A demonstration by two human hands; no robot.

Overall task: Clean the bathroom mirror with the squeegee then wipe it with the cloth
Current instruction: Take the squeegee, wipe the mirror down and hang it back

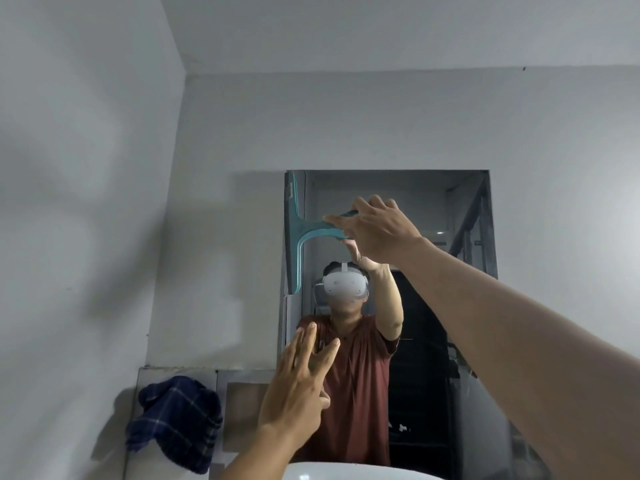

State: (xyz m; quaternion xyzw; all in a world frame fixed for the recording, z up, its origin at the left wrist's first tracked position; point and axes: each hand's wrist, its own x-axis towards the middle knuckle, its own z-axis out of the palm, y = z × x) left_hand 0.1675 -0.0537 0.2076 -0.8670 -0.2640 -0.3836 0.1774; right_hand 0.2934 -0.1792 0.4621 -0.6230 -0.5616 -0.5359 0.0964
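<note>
The rectangular mirror (pixel 433 209) hangs on the grey wall ahead and reflects a person in a red shirt. A teal squeegee (pixel 294 233) stands with its blade vertical along the mirror's upper left edge. My right hand (pixel 375 232) is raised and shut on the squeegee's handle. My left hand (pixel 299 386) is held up in front of the mirror's lower left part, fingers spread, holding nothing. A dark blue checked cloth (pixel 176 420) hangs over the tiled ledge left of the mirror.
A white basin rim (pixel 346 472) shows at the bottom edge. A side wall (pixel 79 202) closes in on the left. A tiled backsplash (pixel 242 403) runs below the mirror's left side.
</note>
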